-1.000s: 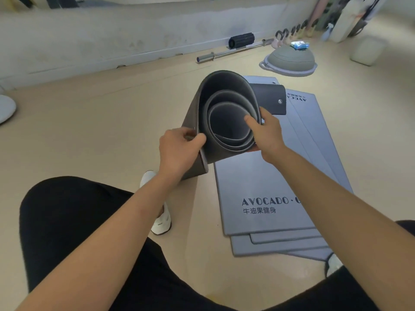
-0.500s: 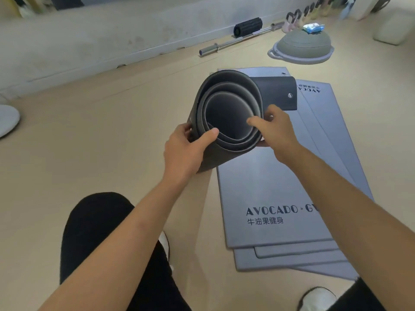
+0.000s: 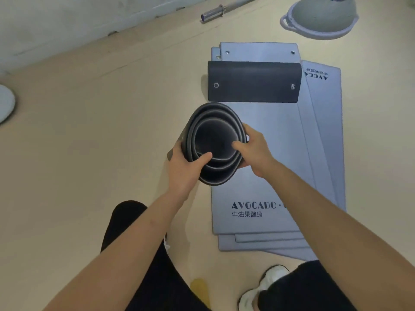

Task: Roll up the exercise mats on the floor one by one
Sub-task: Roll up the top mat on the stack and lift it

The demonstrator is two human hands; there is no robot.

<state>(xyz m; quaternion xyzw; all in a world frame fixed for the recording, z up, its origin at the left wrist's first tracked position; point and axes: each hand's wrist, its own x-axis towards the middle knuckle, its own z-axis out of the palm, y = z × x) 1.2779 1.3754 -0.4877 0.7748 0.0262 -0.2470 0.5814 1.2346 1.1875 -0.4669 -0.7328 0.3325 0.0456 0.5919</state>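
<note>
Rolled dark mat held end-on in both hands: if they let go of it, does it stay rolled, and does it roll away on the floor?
Likely springs open: the rolled mat shows loose coils with gaps, held only by the left hand and right hand, no strap visible. Probably floppy rather than stiff, since its outline is squashed oval. Laid on its side it could roll on the smooth floor.

Black trousers (image 3: pixel 143 277) (white sneakers (image 3: pixel 262 286))

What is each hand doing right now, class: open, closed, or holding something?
Left hand: closed on the rolled mat, thumb over its end rim.
Right hand: closed on the same rolled mat from the other side.
</note>
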